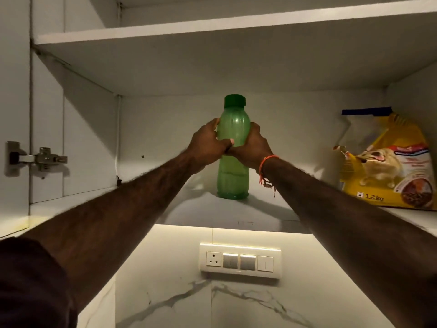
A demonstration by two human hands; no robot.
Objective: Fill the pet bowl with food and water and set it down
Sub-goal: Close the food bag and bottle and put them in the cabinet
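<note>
Item: green bottle (233, 159), cap on, long axis upright, base on the cupboard shelf (236, 216), centre.
Grip: 2 hands closed around its middle, left hand (208, 144) from the left, right hand (251, 147) from the right, equally near.
Beside: pet food bag (387, 166), well apart at right.
Pet bowl: not in view.

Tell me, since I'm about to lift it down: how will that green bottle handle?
The green bottle is tall on a narrow base, so probably tippy if nudged. It looks like stiff plastic, likely smooth. Both hands, left and right, wrap its middle; its cap is on.
</note>
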